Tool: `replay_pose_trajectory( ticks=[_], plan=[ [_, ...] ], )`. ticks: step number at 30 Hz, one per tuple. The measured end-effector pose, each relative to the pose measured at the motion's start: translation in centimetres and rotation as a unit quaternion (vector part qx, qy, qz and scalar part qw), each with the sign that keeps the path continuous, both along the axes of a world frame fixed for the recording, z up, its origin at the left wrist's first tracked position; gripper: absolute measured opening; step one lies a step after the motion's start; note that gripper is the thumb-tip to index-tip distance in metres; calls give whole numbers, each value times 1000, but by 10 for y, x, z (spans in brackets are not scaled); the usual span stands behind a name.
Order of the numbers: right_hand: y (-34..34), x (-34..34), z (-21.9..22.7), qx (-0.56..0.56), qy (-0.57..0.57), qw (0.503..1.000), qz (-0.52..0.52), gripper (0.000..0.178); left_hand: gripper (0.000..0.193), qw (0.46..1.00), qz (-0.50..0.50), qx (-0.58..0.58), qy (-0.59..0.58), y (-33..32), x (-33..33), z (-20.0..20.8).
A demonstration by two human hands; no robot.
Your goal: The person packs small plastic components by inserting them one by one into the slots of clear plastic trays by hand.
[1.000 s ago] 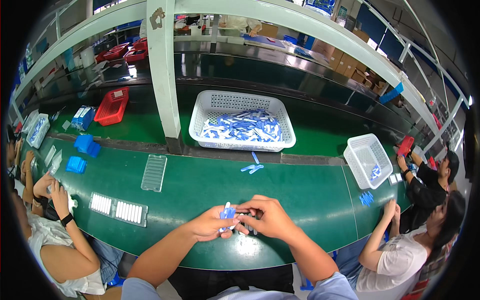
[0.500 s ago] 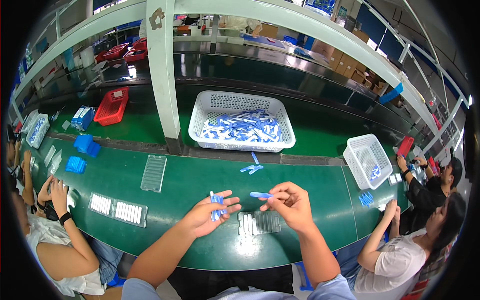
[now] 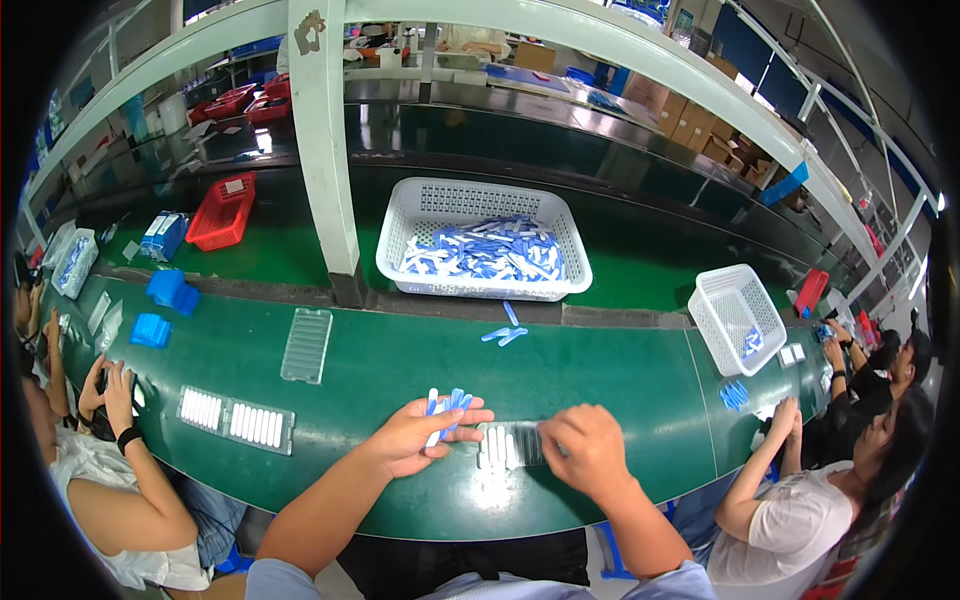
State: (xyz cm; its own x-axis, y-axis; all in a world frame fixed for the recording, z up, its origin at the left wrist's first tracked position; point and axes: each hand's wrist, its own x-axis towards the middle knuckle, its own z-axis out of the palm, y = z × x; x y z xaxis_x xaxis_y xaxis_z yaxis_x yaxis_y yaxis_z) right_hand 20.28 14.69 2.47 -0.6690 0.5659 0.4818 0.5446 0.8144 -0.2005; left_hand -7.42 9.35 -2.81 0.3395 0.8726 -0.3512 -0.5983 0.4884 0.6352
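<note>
My left hand [image 3: 415,438] holds a small bunch of blue and white sticks [image 3: 446,408] fanned out above the green table. My right hand [image 3: 585,450] rests knuckles up on the right end of a clear ridged tray [image 3: 505,445] that lies flat near the table's front edge; whether its fingers hold a stick is hidden. The tray shows several white sticks set in its slots. Behind it, a white basket [image 3: 410,215] full of blue and white sticks stands on the far side of the belt.
Two loose blue sticks [image 3: 505,333] lie mid-table. An empty clear tray [image 3: 306,345] and filled trays [image 3: 235,418] lie to the left. A smaller white basket [image 3: 720,325] is at right, a red bin [image 3: 222,212] at back left. Other people sit at both sides.
My right hand, which held a blue stick in the air, has come down onto the tray. My left hand still holds the bunch and has shifted slightly right.
</note>
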Motion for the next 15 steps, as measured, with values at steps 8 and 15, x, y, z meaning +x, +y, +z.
replay_pose_trajectory(
  ticks=[8,15],
  plan=[
    [19,11,-31,-493,190,849,-18,4,39,998,-47,-34,-3,2,4,6],
    [35,-13,-18,-255,-14,965,65,34,39,997,-77,-22,15,0,3,7]
  ],
)
